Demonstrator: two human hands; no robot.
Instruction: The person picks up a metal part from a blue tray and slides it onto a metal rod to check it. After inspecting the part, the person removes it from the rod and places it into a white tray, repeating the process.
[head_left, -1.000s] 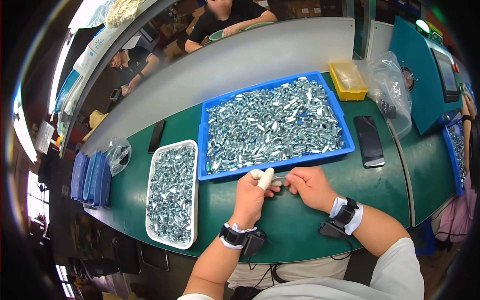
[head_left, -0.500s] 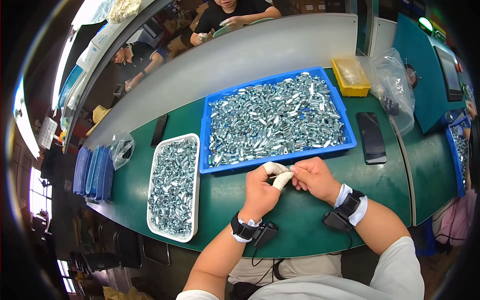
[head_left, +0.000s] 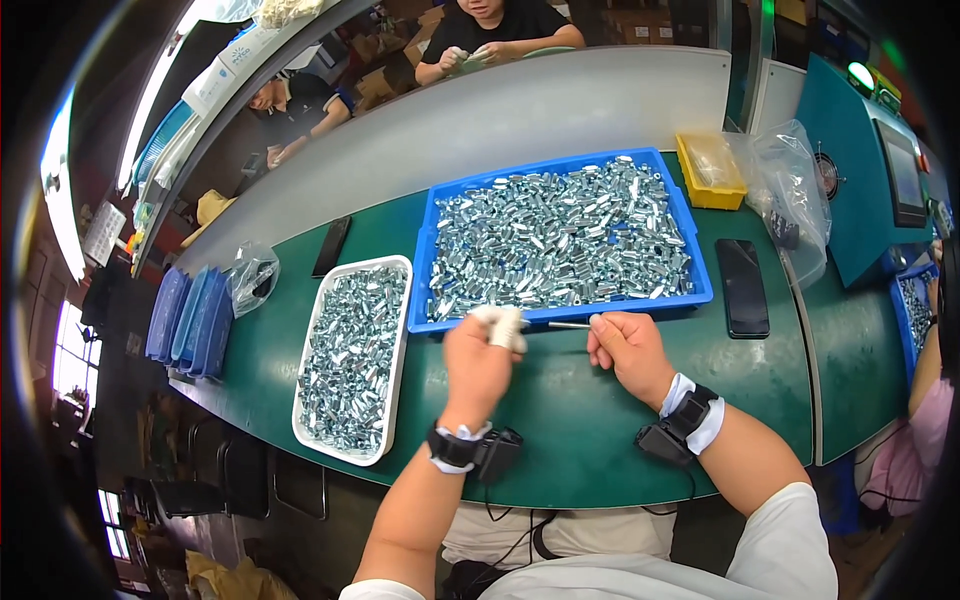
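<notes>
My right hand (head_left: 630, 350) pinches a thin metal rod (head_left: 570, 325) between thumb and finger; its free end points left. My left hand (head_left: 483, 360) has white coverings on thumb and forefinger. It is closed, slightly blurred, beside the near edge of a blue tray (head_left: 421, 290). Whatever its fingertips hold, if anything, cannot be made out. Heaped in that tray are shiny silver metal pieces (head_left: 560, 235), short and angular like long nuts. A white tray (head_left: 400, 345) to the left of my left hand holds many similar pieces.
Dark phones lie on the green table (head_left: 560, 440), one at right (head_left: 742, 288), another at back left (head_left: 332, 246). A yellow bin (head_left: 712, 190) and plastic bag (head_left: 790, 195) stand back right, near a teal machine (head_left: 850, 170). Blue bins (head_left: 200, 320) stand left. People sit beyond a grey partition (head_left: 560, 105).
My hands were together at the rod; now the left has moved away leftward. The rod shows in my right hand, which has barely moved. The view has shifted slightly.
</notes>
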